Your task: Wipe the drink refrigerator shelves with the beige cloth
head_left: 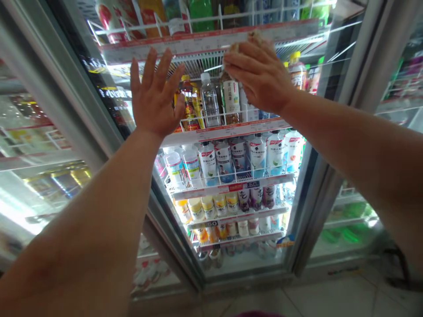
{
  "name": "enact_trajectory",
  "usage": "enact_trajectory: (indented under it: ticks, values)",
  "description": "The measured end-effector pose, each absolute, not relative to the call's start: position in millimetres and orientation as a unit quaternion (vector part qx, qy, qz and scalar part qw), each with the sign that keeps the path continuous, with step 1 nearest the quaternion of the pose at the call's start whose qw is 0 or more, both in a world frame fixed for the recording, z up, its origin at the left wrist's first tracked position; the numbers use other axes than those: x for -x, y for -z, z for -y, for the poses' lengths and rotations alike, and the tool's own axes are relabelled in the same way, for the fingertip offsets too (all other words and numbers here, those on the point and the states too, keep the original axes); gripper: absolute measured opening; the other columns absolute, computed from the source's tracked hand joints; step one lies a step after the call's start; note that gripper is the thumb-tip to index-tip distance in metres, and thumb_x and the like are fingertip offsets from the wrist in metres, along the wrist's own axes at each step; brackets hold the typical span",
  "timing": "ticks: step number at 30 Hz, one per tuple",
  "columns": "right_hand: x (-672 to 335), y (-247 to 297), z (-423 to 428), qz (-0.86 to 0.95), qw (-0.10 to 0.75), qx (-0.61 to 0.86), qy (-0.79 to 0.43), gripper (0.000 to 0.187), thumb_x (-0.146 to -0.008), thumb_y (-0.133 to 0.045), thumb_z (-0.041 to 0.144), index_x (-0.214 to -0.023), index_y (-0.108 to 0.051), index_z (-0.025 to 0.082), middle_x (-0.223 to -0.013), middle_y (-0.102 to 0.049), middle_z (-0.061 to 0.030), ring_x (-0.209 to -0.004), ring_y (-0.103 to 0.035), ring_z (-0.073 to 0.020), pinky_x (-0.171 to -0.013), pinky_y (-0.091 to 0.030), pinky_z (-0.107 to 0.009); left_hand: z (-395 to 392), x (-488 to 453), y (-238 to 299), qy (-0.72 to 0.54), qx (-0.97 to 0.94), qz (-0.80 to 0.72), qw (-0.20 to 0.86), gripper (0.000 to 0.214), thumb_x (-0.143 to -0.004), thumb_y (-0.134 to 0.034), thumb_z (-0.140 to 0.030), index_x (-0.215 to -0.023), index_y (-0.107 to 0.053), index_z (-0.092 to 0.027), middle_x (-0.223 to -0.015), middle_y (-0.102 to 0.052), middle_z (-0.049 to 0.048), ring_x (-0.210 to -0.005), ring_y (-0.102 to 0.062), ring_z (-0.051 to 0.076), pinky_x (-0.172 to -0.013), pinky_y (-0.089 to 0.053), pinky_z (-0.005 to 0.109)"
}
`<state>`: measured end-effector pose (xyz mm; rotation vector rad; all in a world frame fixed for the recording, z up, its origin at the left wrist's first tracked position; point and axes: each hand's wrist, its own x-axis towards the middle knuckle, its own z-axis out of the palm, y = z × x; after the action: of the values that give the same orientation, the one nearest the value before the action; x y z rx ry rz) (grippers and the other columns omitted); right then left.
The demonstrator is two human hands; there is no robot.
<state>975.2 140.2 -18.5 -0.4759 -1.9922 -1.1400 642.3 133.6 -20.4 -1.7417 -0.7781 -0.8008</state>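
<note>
My left hand (157, 99) is spread, fingers apart and palm forward, against what looks like the glass door (251, 266) of a drinks fridge. It holds nothing. Higher and to the right, my right hand (261, 72) presses a crumpled, light brownish cloth (256, 37) to the glass; most of the cloth is hidden under the fingers. Behind the hands stand a clear water bottle (210, 99) with a white cap and a brown tea bottle (231, 94) with a pale label.
Shelves below carry rows of white-labelled bottles (257, 154) and yellow-capped bottles (208, 207). Metal door frames (317, 207) run down both sides, with more stocked fridges beyond. A tiled floor (257, 299) lies at the bottom, and a dark curved object (401, 268) stands at the lower right.
</note>
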Motion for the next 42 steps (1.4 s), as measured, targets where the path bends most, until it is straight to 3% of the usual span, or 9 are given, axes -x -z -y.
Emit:
enact_trajectory:
  ticks: [5, 8, 15, 21, 25, 28, 35, 38, 42]
  values:
    - [-1005, 47, -190, 0.517, 0.686, 0.305, 0.412, 0.051, -0.103, -0.024, 0.029, -0.142, -0.056, 0.028, -0.152, -0.054, -0.0013, -0.145, -0.043, -0.0247, -0.125, -0.029, -0.056, -131, -641, 26, 0.374, 0.725, 0.33, 0.474, 0.061, -0.1, -0.034, -0.052, -0.159, -0.031, -0.039, -0.162, 0.002, -0.031, -0.158, -0.001, 0.015, -0.13, 0.017, 0.03]
    - [-1013, 48, -220, 0.407, 0.757, 0.33, 0.391, 0.054, -0.1, -0.021, 0.027, -0.139, -0.058, 0.029, -0.15, -0.055, -0.005, -0.14, -0.046, -0.028, -0.121, -0.029, -0.06, -127, -641, 35, 0.419, 0.719, 0.353, 0.428, 0.057, -0.099, -0.034, -0.057, -0.153, -0.042, -0.041, -0.161, -0.013, -0.0306, -0.157, -0.013, 0.025, -0.132, 0.002, 0.047]
    - [-995, 50, -202, 0.535, 0.696, 0.275, 0.392, 0.051, -0.098, -0.029, 0.036, -0.138, -0.058, 0.047, -0.147, -0.055, 0.0159, -0.149, -0.037, -0.0226, -0.131, -0.017, -0.054, -120, -704, 42, 0.393, 0.764, 0.319, 0.4, 0.056, -0.097, -0.037, -0.046, -0.153, -0.045, -0.04, -0.163, -0.015, -0.0258, -0.158, -0.012, 0.028, -0.13, 0.0, 0.057]
    - [-984, 62, -154, 0.699, 0.531, 0.245, 0.411, 0.056, -0.097, -0.032, 0.025, -0.148, -0.051, 0.041, -0.158, -0.045, 0.0107, -0.153, -0.035, -0.0187, -0.132, -0.021, -0.055, -124, -762, 43, 0.384, 0.784, 0.318, 0.37, 0.06, -0.097, -0.034, -0.05, -0.157, -0.035, -0.05, -0.163, -0.02, -0.0235, -0.158, 0.004, 0.017, -0.13, 0.015, 0.051]
    - [-989, 56, -175, 0.575, 0.666, 0.282, 0.384, 0.063, -0.096, -0.027, 0.02, -0.156, -0.041, 0.029, -0.164, -0.036, 0.0011, -0.155, -0.03, -0.0177, -0.131, -0.02, -0.053, -126, -759, 46, 0.398, 0.798, 0.3, 0.34, 0.064, -0.093, -0.036, -0.054, -0.157, -0.032, -0.052, -0.16, -0.026, -0.0257, -0.155, 0.016, 0.012, -0.13, 0.019, 0.047]
    - [-994, 52, -190, 0.486, 0.714, 0.344, 0.369, 0.062, -0.098, -0.024, 0.028, -0.16, -0.033, 0.034, -0.163, -0.038, 0.0052, -0.155, -0.028, -0.0209, -0.131, -0.016, -0.054, -125, -757, 46, 0.401, 0.803, 0.294, 0.329, 0.068, -0.091, -0.04, -0.056, -0.158, -0.03, -0.052, -0.159, -0.025, -0.0288, -0.153, 0.022, 0.01, -0.131, 0.019, 0.046]
    - [-981, 63, -156, 0.742, 0.48, 0.256, 0.391, 0.055, -0.097, -0.033, 0.033, -0.15, -0.048, 0.041, -0.158, -0.044, 0.0122, -0.154, -0.032, -0.0189, -0.134, -0.017, -0.049, -121, -761, 45, 0.402, 0.795, 0.31, 0.333, 0.062, -0.092, -0.039, -0.051, -0.154, -0.034, -0.056, -0.156, -0.025, -0.0326, -0.153, 0.019, 0.007, -0.132, 0.014, 0.043]
    - [-984, 58, -167, 0.661, 0.589, 0.276, 0.374, 0.054, -0.097, -0.03, 0.03, -0.145, -0.053, 0.038, -0.156, -0.048, 0.0082, -0.151, -0.035, -0.02, -0.134, -0.014, -0.05, -123, -763, 44, 0.396, 0.794, 0.317, 0.335, 0.063, -0.094, -0.037, -0.048, -0.157, -0.034, -0.048, -0.16, -0.018, -0.0295, -0.156, 0.014, 0.012, -0.13, 0.021, 0.048]
    - [-993, 52, -185, 0.47, 0.738, 0.319, 0.363, 0.057, -0.092, -0.027, 0.018, -0.139, -0.059, 0.017, -0.151, -0.054, -0.0108, -0.144, -0.044, -0.0211, -0.129, -0.023, -0.05, -120, -763, 43, 0.385, 0.794, 0.321, 0.344, 0.061, -0.095, -0.038, -0.048, -0.156, -0.035, -0.05, -0.159, -0.013, -0.0295, -0.159, 0.001, 0.019, -0.13, 0.016, 0.051]
